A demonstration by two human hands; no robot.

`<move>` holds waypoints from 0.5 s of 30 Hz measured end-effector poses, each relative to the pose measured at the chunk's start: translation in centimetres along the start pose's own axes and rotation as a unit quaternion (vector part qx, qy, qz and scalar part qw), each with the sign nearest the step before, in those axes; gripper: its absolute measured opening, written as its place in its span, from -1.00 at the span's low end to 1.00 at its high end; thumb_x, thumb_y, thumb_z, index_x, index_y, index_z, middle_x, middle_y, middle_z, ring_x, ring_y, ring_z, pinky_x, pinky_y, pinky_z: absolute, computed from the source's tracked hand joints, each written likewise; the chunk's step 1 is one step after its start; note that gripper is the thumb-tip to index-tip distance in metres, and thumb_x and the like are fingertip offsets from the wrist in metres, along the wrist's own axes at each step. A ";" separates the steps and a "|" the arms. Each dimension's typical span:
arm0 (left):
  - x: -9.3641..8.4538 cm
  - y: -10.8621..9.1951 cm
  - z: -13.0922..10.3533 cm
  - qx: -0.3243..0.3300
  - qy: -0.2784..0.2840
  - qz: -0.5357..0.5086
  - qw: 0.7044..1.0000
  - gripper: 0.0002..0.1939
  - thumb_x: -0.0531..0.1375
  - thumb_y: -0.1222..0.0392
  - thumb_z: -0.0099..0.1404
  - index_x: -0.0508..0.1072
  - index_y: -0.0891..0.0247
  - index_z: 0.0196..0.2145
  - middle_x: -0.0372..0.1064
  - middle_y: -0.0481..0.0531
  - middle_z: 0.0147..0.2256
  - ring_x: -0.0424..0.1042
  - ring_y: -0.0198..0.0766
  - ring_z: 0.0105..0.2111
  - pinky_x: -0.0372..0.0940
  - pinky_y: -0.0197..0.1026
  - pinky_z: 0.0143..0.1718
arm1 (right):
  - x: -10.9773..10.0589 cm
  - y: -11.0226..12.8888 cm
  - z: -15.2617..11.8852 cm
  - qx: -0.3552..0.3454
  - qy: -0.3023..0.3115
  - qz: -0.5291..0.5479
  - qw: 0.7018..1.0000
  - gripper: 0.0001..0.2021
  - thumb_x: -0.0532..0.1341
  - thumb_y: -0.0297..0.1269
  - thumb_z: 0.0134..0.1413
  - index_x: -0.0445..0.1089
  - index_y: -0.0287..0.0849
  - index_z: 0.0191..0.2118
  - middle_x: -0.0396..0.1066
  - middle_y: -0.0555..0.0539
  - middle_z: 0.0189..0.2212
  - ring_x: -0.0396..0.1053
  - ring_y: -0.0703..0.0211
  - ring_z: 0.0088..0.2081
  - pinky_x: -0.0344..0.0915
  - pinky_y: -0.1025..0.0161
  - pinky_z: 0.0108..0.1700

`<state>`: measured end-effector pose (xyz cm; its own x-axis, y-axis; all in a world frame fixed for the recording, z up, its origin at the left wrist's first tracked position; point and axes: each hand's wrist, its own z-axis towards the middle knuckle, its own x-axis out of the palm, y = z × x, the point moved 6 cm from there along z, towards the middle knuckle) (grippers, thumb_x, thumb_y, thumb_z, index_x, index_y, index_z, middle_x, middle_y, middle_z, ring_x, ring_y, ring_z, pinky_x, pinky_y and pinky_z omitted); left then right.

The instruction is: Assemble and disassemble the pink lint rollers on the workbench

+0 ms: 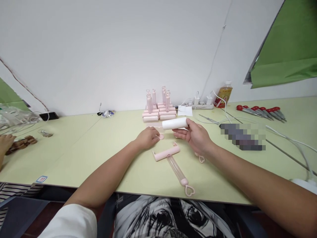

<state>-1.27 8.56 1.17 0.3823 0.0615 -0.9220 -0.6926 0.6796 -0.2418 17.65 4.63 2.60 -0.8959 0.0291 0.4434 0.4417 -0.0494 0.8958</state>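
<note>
A white lint roller refill (174,123) is held up level above the table, my right hand (198,136) shut on its right end between thumb and fingers. To its left, my left hand (148,138) rests on the table with fingers curled onto a small pink plastic piece (161,136); most of that piece is hidden. Behind this hand lies a translucent pink part (153,125). Nearer me is a pink lint roller frame (167,153) with a clear handle (177,169) and heart-shaped loop. Another pink heart loop (201,159) shows partly under my right wrist.
Several pink lint rollers (159,112) stand stacked by the wall. At right are a power strip (203,106), a yellow bottle (223,94), scissors (208,118), red-topped tools (261,111), cables and a pixelated dark object (241,136). Another person's hand (6,142) touches brown pieces (22,144) at far left.
</note>
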 end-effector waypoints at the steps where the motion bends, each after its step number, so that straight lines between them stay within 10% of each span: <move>1: -0.2 0.1 0.0 -0.009 -0.010 -0.006 1.000 -0.74 0.12 0.07 0.26 0.51 0.24 -0.21 0.41 0.12 -0.21 0.37 -0.11 -0.19 0.30 -0.12 -0.18 | 0.0 0.0 0.0 -0.001 -0.001 0.001 1.000 -0.83 0.06 -0.21 0.26 0.30 -0.16 -0.18 0.44 -0.13 -0.19 0.54 0.06 -0.27 0.53 0.02 -0.15; 11: -2.8 -2.0 -0.9 0.038 -0.103 -0.258 0.960 -0.45 0.17 0.06 0.26 0.19 0.20 0.17 0.39 0.11 -0.09 0.38 -0.28 -0.28 0.29 -0.23 -0.29 | 0.8 -0.1 -0.4 0.052 0.019 0.033 0.998 -0.78 -0.02 -0.25 0.32 0.29 -0.23 -0.11 0.47 -0.21 -0.16 0.55 0.00 -0.22 0.50 0.01 -0.12; 15: -2.3 -2.3 -0.8 -0.004 -0.122 -0.339 0.933 -0.55 0.21 -0.03 0.22 0.34 0.26 -0.01 0.39 0.07 -0.24 0.36 -0.36 -0.42 0.30 -0.27 -0.39 | 1.4 -0.3 -0.8 0.083 0.069 0.042 0.993 -0.73 -0.06 -0.23 0.34 0.29 -0.21 -0.04 0.48 -0.21 -0.12 0.54 0.00 -0.19 0.49 0.01 -0.13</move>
<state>-1.03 6.32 3.59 0.8613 -0.2161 -0.4598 -0.2441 0.6177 -0.7476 16.19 3.90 2.97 -0.8488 -0.1050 0.5182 0.5064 0.1201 0.8539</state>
